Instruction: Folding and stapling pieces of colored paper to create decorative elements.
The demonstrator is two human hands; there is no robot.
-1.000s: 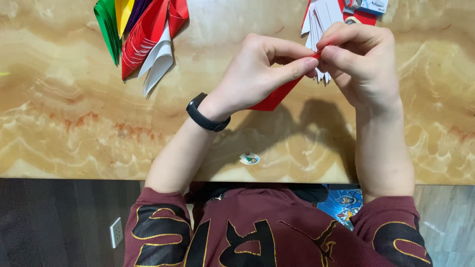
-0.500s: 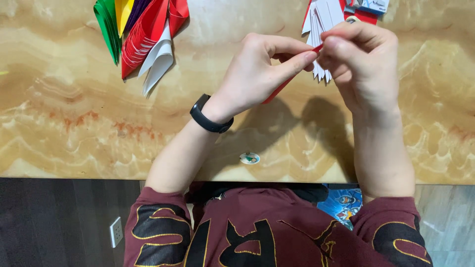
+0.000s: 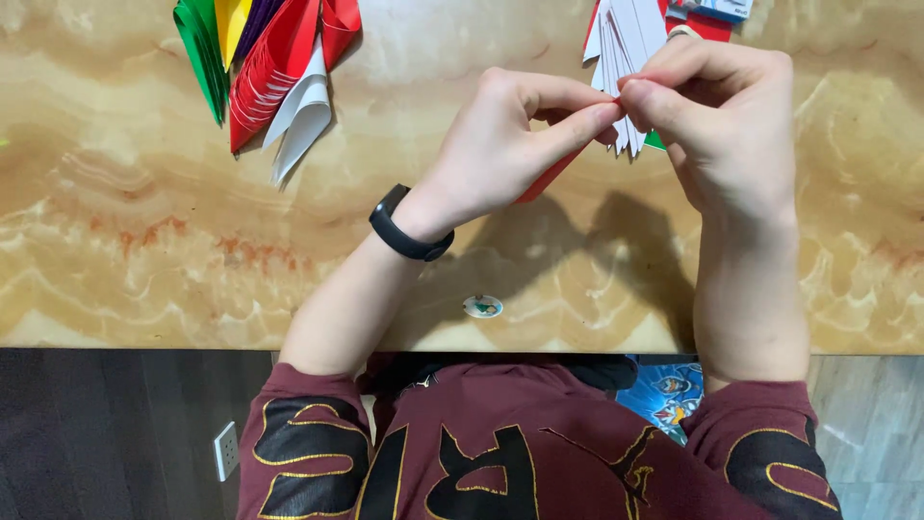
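Observation:
My left hand [image 3: 515, 135] and my right hand [image 3: 717, 116] meet above the marble-patterned table [image 3: 144, 250], both pinching one small folded piece of red paper [image 3: 544, 178]. Only a red sliver shows below my left fingers; the rest is hidden inside the two hands. A black band [image 3: 404, 231] circles my left wrist.
A fan of folded paper pieces in green, yellow, purple, red and white [image 3: 269, 67] lies at the table's far left. A stack of white folded pieces [image 3: 626, 48] on red paper lies behind my hands. A small round sticker [image 3: 482, 306] sits near the front edge.
Both hands have drifted slightly up and away from me with the red paper; less of the red piece shows below my left hand than a second ago.

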